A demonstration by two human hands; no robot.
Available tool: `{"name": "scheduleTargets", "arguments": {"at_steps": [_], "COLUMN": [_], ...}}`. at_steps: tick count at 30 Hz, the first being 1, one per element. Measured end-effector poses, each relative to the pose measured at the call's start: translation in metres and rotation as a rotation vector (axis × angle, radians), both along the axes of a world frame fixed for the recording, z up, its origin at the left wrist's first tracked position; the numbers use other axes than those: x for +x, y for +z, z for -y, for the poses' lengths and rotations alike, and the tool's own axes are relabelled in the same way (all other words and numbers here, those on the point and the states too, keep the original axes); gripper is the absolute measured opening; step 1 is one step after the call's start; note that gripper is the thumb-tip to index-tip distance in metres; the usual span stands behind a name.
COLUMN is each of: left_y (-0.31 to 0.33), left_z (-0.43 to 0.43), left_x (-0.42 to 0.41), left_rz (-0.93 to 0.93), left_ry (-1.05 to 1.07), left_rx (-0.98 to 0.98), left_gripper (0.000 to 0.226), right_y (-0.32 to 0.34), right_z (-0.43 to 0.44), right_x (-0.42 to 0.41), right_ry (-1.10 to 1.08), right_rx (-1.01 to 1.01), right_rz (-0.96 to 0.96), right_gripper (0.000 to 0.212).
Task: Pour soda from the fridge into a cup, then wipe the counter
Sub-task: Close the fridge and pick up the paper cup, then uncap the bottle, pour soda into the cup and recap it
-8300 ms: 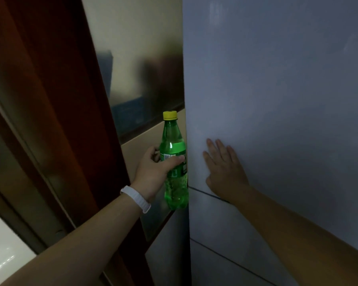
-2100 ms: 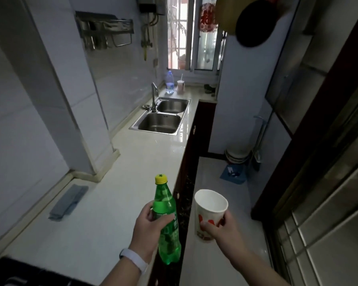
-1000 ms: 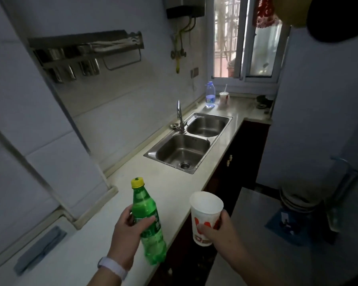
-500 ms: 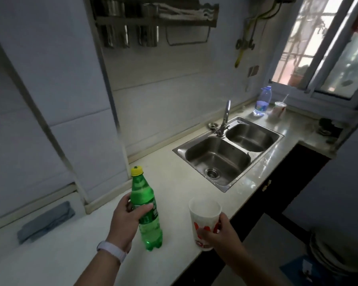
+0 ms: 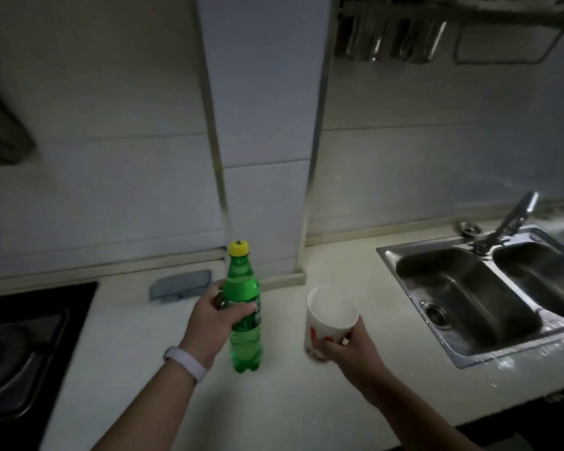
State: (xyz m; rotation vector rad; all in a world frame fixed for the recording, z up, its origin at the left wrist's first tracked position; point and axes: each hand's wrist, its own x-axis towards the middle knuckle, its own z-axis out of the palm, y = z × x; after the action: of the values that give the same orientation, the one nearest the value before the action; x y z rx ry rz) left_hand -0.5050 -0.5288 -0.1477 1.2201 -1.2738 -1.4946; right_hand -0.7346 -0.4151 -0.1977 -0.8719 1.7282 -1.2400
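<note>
My left hand (image 5: 217, 322) grips a green soda bottle (image 5: 244, 333) with a yellow cap around its middle. The bottle is upright, its base at or just above the white counter (image 5: 274, 402). My right hand (image 5: 352, 351) holds a white paper cup (image 5: 328, 322) with red print near its bottom; the cup tilts slightly and looks empty. A grey folded cloth (image 5: 180, 285) lies on the counter by the wall, behind the bottle and to its left.
A double steel sink (image 5: 489, 294) with a tap (image 5: 508, 222) is set in the counter on the right. A black gas hob (image 5: 20, 349) fills the left. A tiled pillar (image 5: 264, 141) juts out behind the bottle. A utensil rack (image 5: 404, 30) hangs on the wall.
The view has turned left to face the counter. Both hands have carried the bottle and the cup over it and lowered them to its surface; the hob has come into sight.
</note>
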Motion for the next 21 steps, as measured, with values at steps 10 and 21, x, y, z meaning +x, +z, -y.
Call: {"name": "scheduleTargets", "arguments": {"at_steps": [10,21], "left_y": [-0.007,-0.026], "left_z": [-0.047,-0.082], "left_x": [0.033,0.009], "left_rz": [0.070,0.112], "left_ry": [0.321,0.472], "left_rx": [0.063,0.125], "left_gripper": [0.044,0.038], "right_y": [-0.056,-0.102], "right_z": [0.058,0.065], "right_x": [0.009,-0.007], "right_ry": [0.330,0.410], "right_rx": [0.050,0.128], "right_rz": [-0.110,-0.132], "right_gripper": [0.067,0.065]}}
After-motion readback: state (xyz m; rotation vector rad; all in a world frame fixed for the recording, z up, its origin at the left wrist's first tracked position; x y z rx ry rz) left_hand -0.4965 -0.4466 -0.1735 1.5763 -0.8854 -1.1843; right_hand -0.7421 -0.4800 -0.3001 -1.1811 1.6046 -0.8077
